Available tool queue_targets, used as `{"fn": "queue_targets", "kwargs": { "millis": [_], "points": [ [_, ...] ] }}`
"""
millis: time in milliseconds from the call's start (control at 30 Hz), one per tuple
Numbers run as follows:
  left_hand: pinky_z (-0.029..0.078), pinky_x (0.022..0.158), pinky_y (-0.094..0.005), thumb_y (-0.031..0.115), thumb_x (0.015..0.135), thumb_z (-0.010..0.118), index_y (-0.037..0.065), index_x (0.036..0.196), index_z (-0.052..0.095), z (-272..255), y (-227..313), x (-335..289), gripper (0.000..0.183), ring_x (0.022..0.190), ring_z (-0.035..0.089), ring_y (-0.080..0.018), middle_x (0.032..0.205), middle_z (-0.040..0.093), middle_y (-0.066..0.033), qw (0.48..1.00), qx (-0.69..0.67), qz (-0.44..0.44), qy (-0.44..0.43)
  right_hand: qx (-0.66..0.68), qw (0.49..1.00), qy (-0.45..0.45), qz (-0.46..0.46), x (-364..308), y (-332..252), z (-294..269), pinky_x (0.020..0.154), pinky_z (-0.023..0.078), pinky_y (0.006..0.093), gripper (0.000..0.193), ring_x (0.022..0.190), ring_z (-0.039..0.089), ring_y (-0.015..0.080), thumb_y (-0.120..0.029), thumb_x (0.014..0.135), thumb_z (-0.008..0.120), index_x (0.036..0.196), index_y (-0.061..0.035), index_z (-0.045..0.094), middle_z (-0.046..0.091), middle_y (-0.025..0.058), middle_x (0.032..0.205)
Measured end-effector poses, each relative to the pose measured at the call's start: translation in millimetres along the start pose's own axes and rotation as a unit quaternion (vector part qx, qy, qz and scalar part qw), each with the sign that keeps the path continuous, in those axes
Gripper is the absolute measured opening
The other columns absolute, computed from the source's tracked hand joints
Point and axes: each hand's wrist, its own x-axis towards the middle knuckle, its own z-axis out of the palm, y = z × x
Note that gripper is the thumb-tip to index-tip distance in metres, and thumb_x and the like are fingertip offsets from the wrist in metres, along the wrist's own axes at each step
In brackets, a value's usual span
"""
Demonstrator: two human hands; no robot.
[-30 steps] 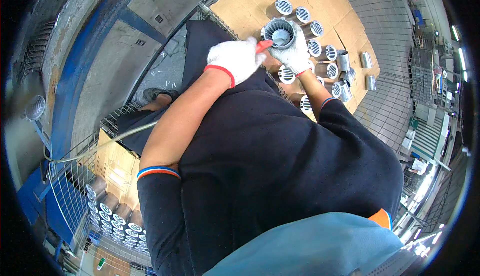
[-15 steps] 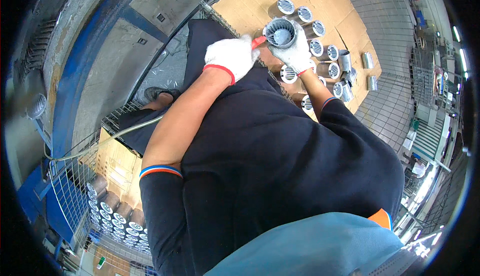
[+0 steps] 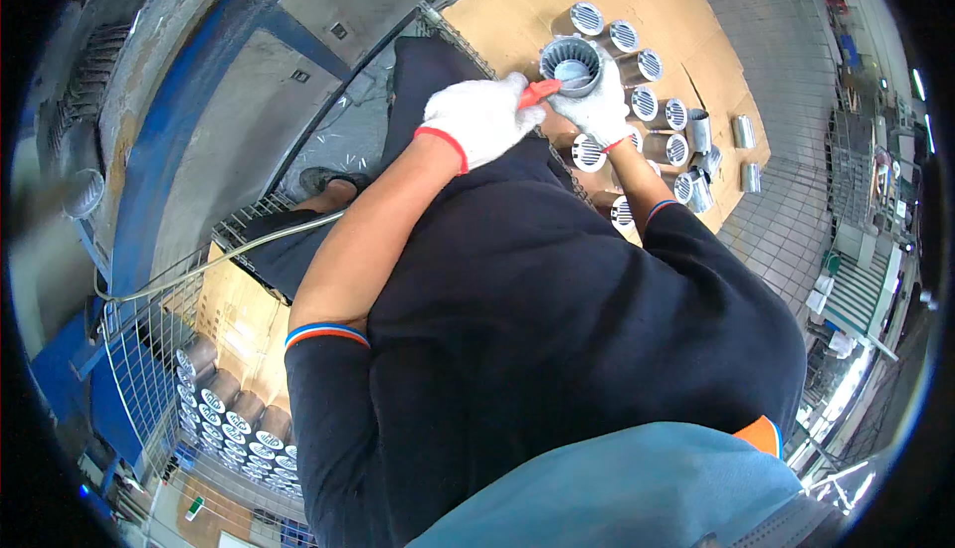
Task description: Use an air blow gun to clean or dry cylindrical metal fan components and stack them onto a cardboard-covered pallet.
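Note:
My left hand (image 3: 479, 122), in a white glove with a red cuff, is closed around a red-handled tool (image 3: 539, 92). The tool's red end points to the rim of a grey metal cylinder (image 3: 587, 54), ribbed on the inside, whose open mouth faces me. My right hand (image 3: 600, 110), gloved the same way, grips this cylinder from its right side. How the tool's tip meets the cylinder's inside is too small to tell. Just beyond and to the right, several like cylinders (image 3: 643, 102) with slotted ends lie on a cardboard sheet (image 3: 696, 51).
Wire mesh (image 3: 786, 170) stands along the cardboard's right side. A wire basket (image 3: 139, 369) at the lower left holds stacked cylinders (image 3: 244, 412). A pale hose (image 3: 219, 260) crosses from there toward my leg. Blue and grey machinery (image 3: 199, 120) fills the left.
The whole view has shifted slightly, moving the scene to the right and down. More of the tool's red part shows between my left hand and the cylinder. Both hands keep their grips.

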Motion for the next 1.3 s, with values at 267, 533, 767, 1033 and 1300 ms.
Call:
{"fn": "queue_targets", "kwargs": {
  "millis": [267, 533, 767, 1033, 1300],
  "points": [
    [0.056, 0.085, -0.0523, 0.057, 0.097, 0.065, 0.014, 0.124, 0.062, -63, -54, -54, 0.051, 0.103, 0.070, -0.0450, 0.106, 0.075, -0.0214, 0.967, -0.058, -0.116, 0.220, -0.346, 0.909, -0.223, -0.065, 138, -71, -4, 0.099, 0.054, 0.0484, 0.055, 0.119, 0.066, 0.0416, -0.023, 0.081, 0.075, 0.132, -0.0062, 0.060, 0.070, 0.0219, 0.125],
    [0.058, 0.089, -0.0360, 0.028, 0.090, 0.081, 0.008, 0.127, 0.070, -104, -76, -123, 0.044, 0.097, 0.077, -0.0257, 0.104, 0.078, -0.0141, 0.801, -0.135, -0.165, 0.560, -0.580, 0.638, -0.484, -0.149, 202, 38, 148, 0.115, 0.045, 0.0420, 0.051, 0.135, 0.063, 0.0293, -0.036, 0.090, 0.070, 0.138, -0.0179, 0.070, 0.069, 0.0132, 0.141],
    [0.057, 0.078, -0.0459, 0.040, 0.086, 0.083, 0.008, 0.112, 0.073, -155, -152, -183, 0.043, 0.088, 0.070, -0.0385, 0.096, 0.069, -0.0147, 0.618, 0.042, -0.147, 0.771, -0.581, 0.623, -0.479, -0.211, 164, -42, 131, 0.099, 0.056, 0.0448, 0.051, 0.121, 0.069, 0.0336, -0.028, 0.075, 0.080, 0.123, -0.0131, 0.075, 0.072, 0.0155, 0.132],
    [0.055, 0.094, -0.0486, 0.060, 0.082, 0.080, 0.010, 0.126, 0.070, -159, -161, -207, 0.067, 0.109, 0.069, -0.0404, 0.117, 0.069, -0.0217, 0.707, 0.023, -0.373, 0.601, -0.291, 0.902, -0.249, -0.200, 147, -107, 71, 0.103, 0.053, 0.0451, 0.056, 0.117, 0.069, 0.0367, -0.032, 0.086, 0.080, 0.134, -0.0060, 0.067, 0.072, 0.0200, 0.127],
    [0.056, 0.089, -0.0464, 0.033, 0.090, 0.080, 0.004, 0.126, 0.069, -158, -206, -278, 0.048, 0.100, 0.070, -0.0367, 0.110, 0.071, -0.0190, 0.613, 0.198, -0.177, 0.744, 0.096, 0.946, 0.053, -0.305, 221, -212, 0, 0.097, 0.055, 0.0314, 0.027, 0.107, 0.071, 0.0156, -0.016, 0.102, 0.072, 0.125, -0.0036, 0.074, 0.078, 0.0126, 0.119]
  ]
}}
